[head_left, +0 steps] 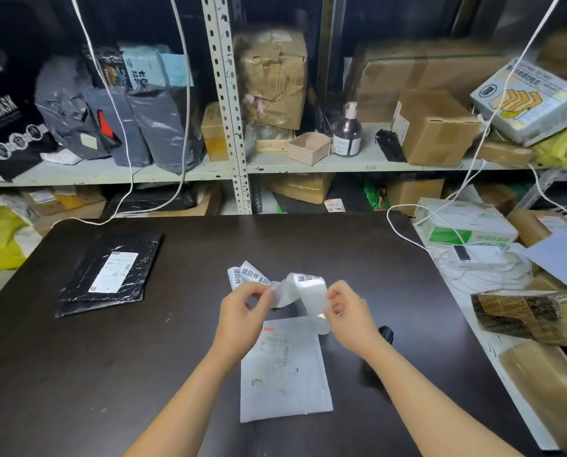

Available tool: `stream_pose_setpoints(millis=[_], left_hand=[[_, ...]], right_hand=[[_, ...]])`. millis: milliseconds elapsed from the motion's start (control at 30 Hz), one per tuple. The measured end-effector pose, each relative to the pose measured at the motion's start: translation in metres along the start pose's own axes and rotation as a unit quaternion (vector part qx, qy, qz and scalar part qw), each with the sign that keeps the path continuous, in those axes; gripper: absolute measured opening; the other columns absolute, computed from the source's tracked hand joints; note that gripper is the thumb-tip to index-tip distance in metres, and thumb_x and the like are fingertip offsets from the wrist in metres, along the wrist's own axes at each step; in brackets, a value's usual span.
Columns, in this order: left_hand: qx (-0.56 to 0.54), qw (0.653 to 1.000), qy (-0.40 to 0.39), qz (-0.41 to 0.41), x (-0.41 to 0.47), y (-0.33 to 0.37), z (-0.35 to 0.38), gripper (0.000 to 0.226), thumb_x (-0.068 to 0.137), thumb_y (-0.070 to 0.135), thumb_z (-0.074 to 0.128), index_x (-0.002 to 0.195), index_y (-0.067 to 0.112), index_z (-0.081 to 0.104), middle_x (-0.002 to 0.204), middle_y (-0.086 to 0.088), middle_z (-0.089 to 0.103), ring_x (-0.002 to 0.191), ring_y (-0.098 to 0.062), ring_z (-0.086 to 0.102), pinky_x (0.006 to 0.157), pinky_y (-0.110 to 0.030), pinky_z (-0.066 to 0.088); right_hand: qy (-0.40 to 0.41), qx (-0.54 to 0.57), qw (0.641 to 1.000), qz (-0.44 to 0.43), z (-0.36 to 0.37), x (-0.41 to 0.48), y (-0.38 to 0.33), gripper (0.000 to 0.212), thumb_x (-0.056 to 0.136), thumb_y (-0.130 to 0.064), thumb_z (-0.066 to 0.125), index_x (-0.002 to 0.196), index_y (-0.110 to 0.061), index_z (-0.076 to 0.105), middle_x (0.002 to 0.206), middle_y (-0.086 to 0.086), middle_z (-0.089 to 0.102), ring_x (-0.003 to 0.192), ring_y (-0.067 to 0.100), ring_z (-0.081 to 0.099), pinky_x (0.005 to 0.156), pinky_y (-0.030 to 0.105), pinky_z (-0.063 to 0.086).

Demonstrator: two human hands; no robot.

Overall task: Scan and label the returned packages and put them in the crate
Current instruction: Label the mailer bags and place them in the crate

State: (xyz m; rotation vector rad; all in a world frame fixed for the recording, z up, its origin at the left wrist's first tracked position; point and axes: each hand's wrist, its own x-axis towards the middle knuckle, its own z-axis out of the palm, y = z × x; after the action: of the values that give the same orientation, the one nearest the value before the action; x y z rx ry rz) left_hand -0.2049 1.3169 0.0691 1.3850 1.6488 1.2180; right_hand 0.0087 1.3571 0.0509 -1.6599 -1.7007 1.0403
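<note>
A white mailer package (pixel 283 371) lies flat on the dark table (pixel 77 374). Above it, the left hand (pixel 242 306) and right hand (pixel 349 313) pinch a curling label strip (pixel 295 288). Farther left lies a black mailer (pixel 107 275).

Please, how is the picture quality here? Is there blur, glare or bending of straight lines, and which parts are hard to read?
Head view: the wide lens bends the shelf edge and table edges; the dark tabletop shows soft glare; the left hand, right hand and label strip are slightly motion-blurred; print on the white mailer is too smeared to read; upper shelves are dim.
</note>
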Motion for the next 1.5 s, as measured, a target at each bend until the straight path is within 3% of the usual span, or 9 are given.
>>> stream_pose_setpoints(millis=[200, 367, 567, 733, 867, 1133, 1267, 1400, 1500], left_hand=[[0.132, 0.982, 0.111, 0.074, -0.01, 0.002, -0.011, 0.02, 0.093, 0.038, 0.068, 0.075, 0.032, 0.063, 0.08, 0.018, 0.061, 0.084, -0.006, 0.057, 0.071, -0.018, 0.041], [0.328, 0.906, 0.156, 0.216, -0.017, -0.012, -0.007, 0.008, 0.084, 0.015, 0.077, 0.081, 0.014, 0.07, 0.079, 0.005, 0.057, 0.071, -0.02, 0.052, 0.061, -0.031, 0.036], [0.362, 0.871, 0.065, 0.326, -0.035, -0.028, -0.013, 0.021, 0.084, 0.03, 0.079, 0.096, 0.016, 0.07, 0.092, 0.003, 0.061, 0.084, -0.022, 0.057, 0.062, -0.032, 0.036], [0.065, 0.992, -0.106, -0.001, -0.064, -0.029, -0.024, 0.063, 0.07, 0.054, 0.082, 0.126, 0.04, 0.057, 0.111, 0.021, 0.067, 0.108, 0.005, 0.059, 0.083, -0.011, 0.044], [-0.167, 0.97, -0.006, -0.176, -0.069, -0.039, -0.018, 0.027, 0.087, 0.021, 0.077, 0.113, 0.02, 0.068, 0.078, 0.002, 0.073, 0.074, -0.009, 0.066, 0.065, -0.022, 0.05], [0.079, 0.988, -0.016, -0.133, -0.085, -0.073, -0.004, 0.013, 0.083, 0.003, 0.071, 0.08, 0.016, 0.069, 0.065, 0.003, 0.064, 0.053, -0.002, 0.052, 0.058, -0.012, 0.044], [0.146, 0.983, -0.052, -0.098, -0.092, -0.09, 0.008, 0.017, 0.085, -0.004, 0.061, 0.075, 0.01, 0.065, 0.07, -0.002, 0.064, 0.061, -0.012, 0.05, 0.058, -0.02, 0.04], [0.205, 0.973, -0.087, -0.059, -0.093, -0.102, 0.017, 0.016, 0.089, -0.001, 0.053, 0.08, 0.007, 0.062, 0.081, -0.002, 0.058, 0.073, -0.02, 0.051, 0.063, -0.026, 0.036], [0.254, 0.959, -0.119, -0.044, -0.095, -0.112, 0.019, 0.014, 0.096, 0.019, 0.057, 0.09, 0.009, 0.065, 0.094, -0.001, 0.047, 0.075, -0.022, 0.05, 0.064, -0.032, 0.042]], right_hand=[[0.192, -0.013, 0.975, 0.113, -0.002, 0.021, -0.012, 0.024, 0.084, -0.009, 0.071, 0.104, -0.016, 0.059, 0.106, 0.001, 0.054, 0.099, 0.023, 0.053, 0.071, 0.031, 0.039], [-0.071, 0.307, 0.928, 0.2, 0.024, -0.002, -0.059, 0.033, 0.088, -0.036, 0.075, 0.11, -0.016, 0.059, 0.083, 0.009, 0.078, 0.074, 0.02, 0.076, 0.061, 0.026, 0.055], [-0.035, 0.292, 0.942, 0.164, 0.04, -0.023, -0.059, 0.041, 0.075, -0.012, 0.08, 0.108, -0.027, 0.059, 0.082, 0.004, 0.076, 0.06, 0.007, 0.071, 0.058, 0.017, 0.053], [-0.087, 0.248, 0.957, 0.121, 0.033, -0.041, -0.042, 0.036, 0.078, -0.015, 0.078, 0.106, -0.028, 0.059, 0.085, -0.007, 0.078, 0.07, 0.006, 0.072, 0.063, 0.016, 0.051], [-0.103, 0.23, 0.958, 0.137, 0.043, -0.058, -0.03, 0.034, 0.079, -0.01, 0.078, 0.106, -0.021, 0.06, 0.085, -0.001, 0.078, 0.064, 0.006, 0.069, 0.07, 0.024, 0.056], [-0.031, 0.069, 0.985, 0.155, 0.097, -0.083, -0.001, 0.018, 0.078, -0.004, 0.071, 0.079, -0.02, 0.061, 0.069, -0.005, 0.066, 0.053, 0.004, 0.057, 0.042, 0.011, 0.036], [-0.026, -0.033, 0.993, 0.11, 0.118, -0.085, 0.011, 0.014, 0.083, 0.0, 0.064, 0.081, -0.013, 0.068, 0.076, 0.0, 0.068, 0.071, 0.013, 0.061, 0.055, 0.005, 0.039], [-0.045, -0.132, 0.987, 0.078, 0.129, -0.085, 0.015, 0.02, 0.089, 0.0, 0.054, 0.078, -0.004, 0.069, 0.084, 0.011, 0.069, 0.083, 0.027, 0.063, 0.07, 0.032, 0.048], [-0.077, -0.233, 0.967, 0.063, 0.137, -0.089, 0.014, 0.026, 0.099, -0.015, 0.051, 0.077, -0.014, 0.065, 0.097, 0.005, 0.055, 0.086, 0.023, 0.057, 0.069, 0.03, 0.043]])
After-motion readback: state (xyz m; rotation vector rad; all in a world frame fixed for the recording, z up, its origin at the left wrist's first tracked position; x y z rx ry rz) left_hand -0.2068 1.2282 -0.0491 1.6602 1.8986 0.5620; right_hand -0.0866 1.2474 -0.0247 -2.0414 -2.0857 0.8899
